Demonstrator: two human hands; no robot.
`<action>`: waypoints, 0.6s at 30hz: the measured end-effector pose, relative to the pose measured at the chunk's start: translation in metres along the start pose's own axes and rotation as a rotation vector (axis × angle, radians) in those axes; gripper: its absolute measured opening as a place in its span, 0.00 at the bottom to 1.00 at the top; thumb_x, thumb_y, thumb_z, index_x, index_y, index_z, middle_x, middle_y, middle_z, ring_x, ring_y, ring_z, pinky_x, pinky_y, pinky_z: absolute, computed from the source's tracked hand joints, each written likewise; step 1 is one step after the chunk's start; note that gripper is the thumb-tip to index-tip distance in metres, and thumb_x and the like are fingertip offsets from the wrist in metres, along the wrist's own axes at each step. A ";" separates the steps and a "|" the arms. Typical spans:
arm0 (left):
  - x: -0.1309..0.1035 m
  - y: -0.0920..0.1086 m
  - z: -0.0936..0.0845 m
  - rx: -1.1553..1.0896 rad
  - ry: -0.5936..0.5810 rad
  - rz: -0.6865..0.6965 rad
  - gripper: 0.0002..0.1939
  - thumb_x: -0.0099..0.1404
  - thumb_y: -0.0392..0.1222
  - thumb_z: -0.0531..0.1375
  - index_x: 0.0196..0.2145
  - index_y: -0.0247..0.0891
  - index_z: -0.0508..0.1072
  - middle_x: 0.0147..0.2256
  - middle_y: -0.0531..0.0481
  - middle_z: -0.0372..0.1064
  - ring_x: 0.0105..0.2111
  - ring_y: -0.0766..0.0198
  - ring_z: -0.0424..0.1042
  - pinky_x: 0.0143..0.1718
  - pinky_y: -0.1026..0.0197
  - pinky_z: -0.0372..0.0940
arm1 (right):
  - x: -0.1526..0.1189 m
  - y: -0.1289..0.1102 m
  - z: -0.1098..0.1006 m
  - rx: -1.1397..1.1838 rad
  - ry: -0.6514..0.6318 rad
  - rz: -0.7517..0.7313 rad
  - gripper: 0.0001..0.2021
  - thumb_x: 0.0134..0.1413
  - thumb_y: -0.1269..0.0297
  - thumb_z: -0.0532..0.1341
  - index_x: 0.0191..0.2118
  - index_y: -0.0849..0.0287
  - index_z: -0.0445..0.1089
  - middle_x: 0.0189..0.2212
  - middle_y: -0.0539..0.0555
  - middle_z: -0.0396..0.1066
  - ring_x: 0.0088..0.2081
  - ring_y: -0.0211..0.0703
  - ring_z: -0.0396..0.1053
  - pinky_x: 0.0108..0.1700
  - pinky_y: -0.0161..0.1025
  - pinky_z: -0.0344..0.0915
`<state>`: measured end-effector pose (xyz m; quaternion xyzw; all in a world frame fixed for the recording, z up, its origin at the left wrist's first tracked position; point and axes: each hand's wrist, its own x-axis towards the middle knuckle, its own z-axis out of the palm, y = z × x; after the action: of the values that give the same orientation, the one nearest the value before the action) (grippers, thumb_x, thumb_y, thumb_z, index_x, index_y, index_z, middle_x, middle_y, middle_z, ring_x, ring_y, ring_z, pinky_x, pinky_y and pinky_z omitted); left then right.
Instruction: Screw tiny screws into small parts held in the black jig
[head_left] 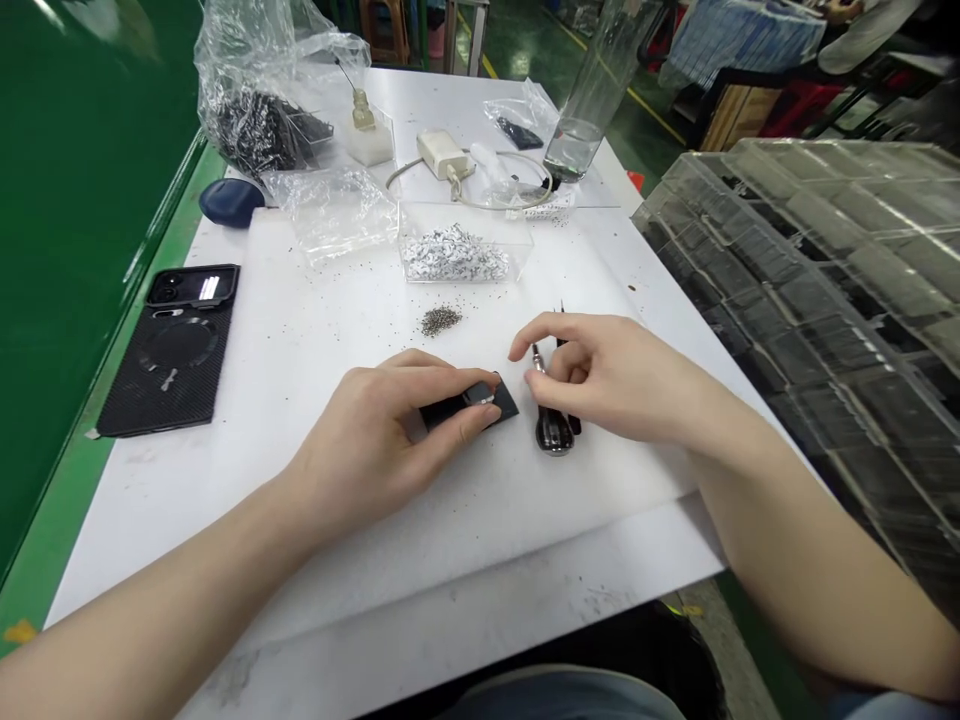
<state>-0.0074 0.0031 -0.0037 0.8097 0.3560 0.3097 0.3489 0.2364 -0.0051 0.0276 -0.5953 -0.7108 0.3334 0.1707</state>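
My left hand (390, 420) pinches a small dark part (478, 394) with a shiny edge between thumb and fingertips. Beneath that part a flat black pad (507, 398) lies on the white sheet. My right hand (592, 375) is to the right, its index finger and thumb apart around a screwdriver (553, 430) with a black, rounded handle. The screwdriver lies beside a slim dark tool (575, 424), partly hidden by the fingers. Beyond my hands sits a small pile of tiny metal pieces (440, 320).
A clear tray (517, 245) of small white-and-dark pieces stands behind the pile. A phone (169, 350) lies left. Plastic bags (255, 100), a charger (442, 154) and a clear container (574, 145) are farther back. Stacked compartment boxes (810, 290) stand right.
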 end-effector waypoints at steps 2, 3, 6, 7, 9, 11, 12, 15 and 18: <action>0.000 0.002 0.000 -0.009 -0.006 -0.007 0.11 0.72 0.47 0.65 0.48 0.47 0.85 0.45 0.52 0.85 0.42 0.57 0.82 0.44 0.59 0.76 | 0.001 0.001 -0.002 0.173 0.066 -0.050 0.05 0.58 0.70 0.65 0.37 0.54 0.77 0.15 0.41 0.62 0.17 0.32 0.57 0.20 0.36 0.51; 0.001 0.003 0.000 -0.020 -0.011 -0.017 0.11 0.72 0.47 0.65 0.48 0.47 0.85 0.45 0.52 0.85 0.43 0.57 0.82 0.45 0.58 0.76 | 0.001 0.000 -0.001 0.279 0.131 -0.097 0.04 0.60 0.68 0.65 0.37 0.54 0.78 0.16 0.42 0.64 0.17 0.32 0.59 0.19 0.36 0.51; 0.001 0.006 0.000 -0.077 -0.039 -0.048 0.09 0.71 0.45 0.66 0.46 0.47 0.85 0.46 0.52 0.84 0.45 0.56 0.82 0.46 0.58 0.76 | 0.001 -0.008 0.009 0.594 0.362 -0.258 0.04 0.66 0.60 0.66 0.40 0.52 0.78 0.23 0.45 0.74 0.21 0.35 0.68 0.18 0.35 0.53; 0.001 0.007 -0.001 -0.093 -0.047 -0.053 0.09 0.71 0.43 0.65 0.46 0.47 0.86 0.45 0.52 0.84 0.45 0.57 0.82 0.47 0.58 0.75 | 0.000 -0.011 0.014 0.658 0.426 -0.307 0.03 0.65 0.60 0.68 0.41 0.52 0.78 0.25 0.46 0.77 0.22 0.35 0.70 0.18 0.35 0.55; 0.001 0.007 -0.002 -0.110 -0.051 -0.056 0.09 0.71 0.41 0.64 0.44 0.47 0.85 0.44 0.53 0.84 0.45 0.58 0.81 0.46 0.58 0.74 | -0.002 -0.016 0.022 0.613 0.498 -0.375 0.02 0.61 0.64 0.71 0.39 0.52 0.80 0.27 0.46 0.79 0.24 0.35 0.72 0.21 0.37 0.61; 0.001 0.007 -0.003 -0.109 -0.054 -0.062 0.09 0.72 0.41 0.64 0.43 0.48 0.85 0.43 0.53 0.84 0.44 0.57 0.81 0.45 0.58 0.74 | -0.003 -0.018 0.027 0.486 0.522 -0.389 0.03 0.59 0.68 0.73 0.37 0.52 0.80 0.28 0.46 0.80 0.25 0.36 0.71 0.25 0.39 0.66; 0.001 0.007 -0.004 -0.105 -0.053 -0.066 0.08 0.71 0.41 0.64 0.43 0.48 0.86 0.43 0.53 0.84 0.44 0.57 0.81 0.45 0.58 0.74 | -0.003 -0.018 0.028 0.454 0.531 -0.378 0.04 0.59 0.69 0.72 0.37 0.51 0.80 0.27 0.46 0.80 0.25 0.36 0.71 0.26 0.39 0.67; 0.001 0.006 -0.004 -0.113 -0.056 -0.066 0.08 0.70 0.42 0.65 0.43 0.48 0.86 0.43 0.53 0.84 0.44 0.57 0.81 0.45 0.58 0.74 | -0.003 -0.016 0.027 0.496 0.618 -0.399 0.05 0.60 0.69 0.72 0.36 0.49 0.80 0.26 0.45 0.78 0.23 0.36 0.71 0.24 0.39 0.66; 0.001 0.006 -0.003 -0.133 -0.057 -0.056 0.08 0.71 0.42 0.65 0.43 0.48 0.86 0.44 0.53 0.84 0.44 0.57 0.81 0.44 0.57 0.74 | -0.002 -0.014 0.028 0.465 0.602 -0.440 0.05 0.59 0.68 0.73 0.37 0.49 0.81 0.27 0.46 0.80 0.23 0.36 0.71 0.23 0.40 0.65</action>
<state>-0.0071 0.0020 0.0031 0.7829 0.3469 0.2997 0.4206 0.2092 -0.0158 0.0175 -0.4460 -0.6454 0.2519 0.5667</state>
